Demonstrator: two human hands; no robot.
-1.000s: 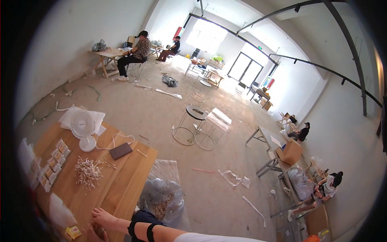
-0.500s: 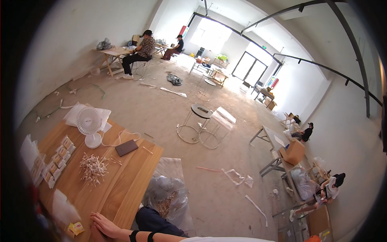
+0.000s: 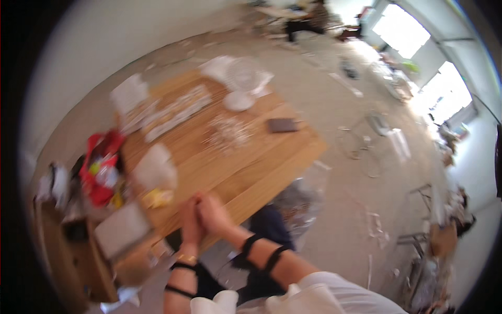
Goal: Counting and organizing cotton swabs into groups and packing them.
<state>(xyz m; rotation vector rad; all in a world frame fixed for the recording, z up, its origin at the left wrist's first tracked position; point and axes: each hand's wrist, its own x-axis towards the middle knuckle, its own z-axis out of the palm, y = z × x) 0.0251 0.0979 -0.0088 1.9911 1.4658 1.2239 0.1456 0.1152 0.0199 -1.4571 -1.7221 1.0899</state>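
My left hand and my right hand are together over the near edge of the wooden table. Motion blur smears their fingers, and whether anything lies between them is hidden. Just left of them is a small yellow packet, with a clear plastic bag beyond it. A loose pile of cotton swabs lies farther in. Behind that stand a white fan and a dark power bank. Small packs line the far left side.
A red bag and an open cardboard box sit left of the table. Under its right side is a grey plastic bag. A round stool stands on the floor to the right. People sit at distant tables.
The view has swung left and down, so the table appears farther right. My left hand has come into clear view, and my right hand, earlier flat on the table, now meets it.
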